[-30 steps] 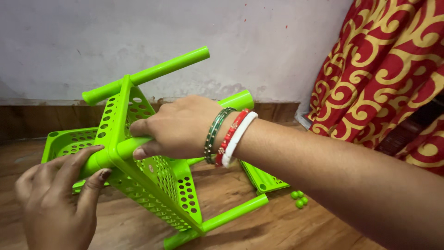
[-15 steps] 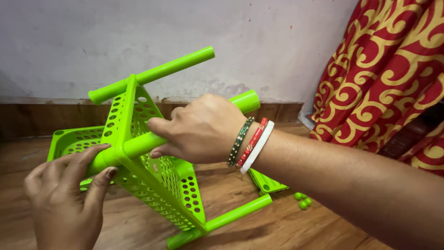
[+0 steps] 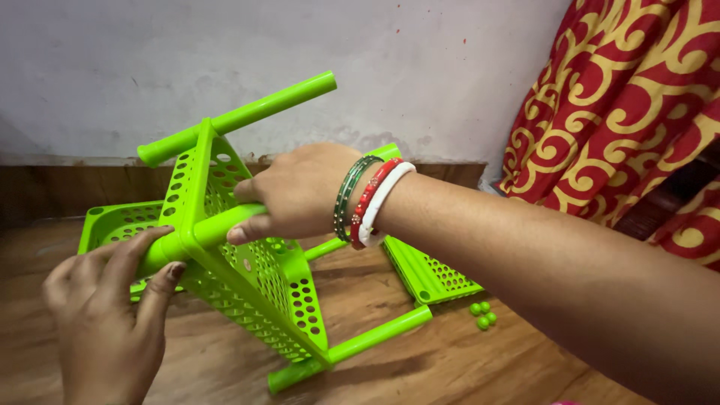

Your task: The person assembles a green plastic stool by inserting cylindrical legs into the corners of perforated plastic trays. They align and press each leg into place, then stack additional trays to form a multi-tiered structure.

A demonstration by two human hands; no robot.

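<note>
Wooden flooring is filling the lower part of the frame, running back to a dark skirting board under a scuffed pale wall, while a red and gold patterned curtain is closing off the upper right. Bare floor is lying open along the bottom centre and lower right.

At centre left a bright green perforated shelf tray is standing tilted on edge, with round green poles through its corners; one pole is jutting toward the upper middle and another is lying along the floor at lower centre. The right hand, wearing green, red and white bangles, is wrapping closed around the pole crossing the tray's near top corner. The left hand, at lower left, is pinching that same pole's end between thumb and fingers.

Behind, a second green tray is lying flat at left, and a third is resting at centre right; both are showing nothing inside. Small green balls are sitting just beside the third tray's corner.
</note>
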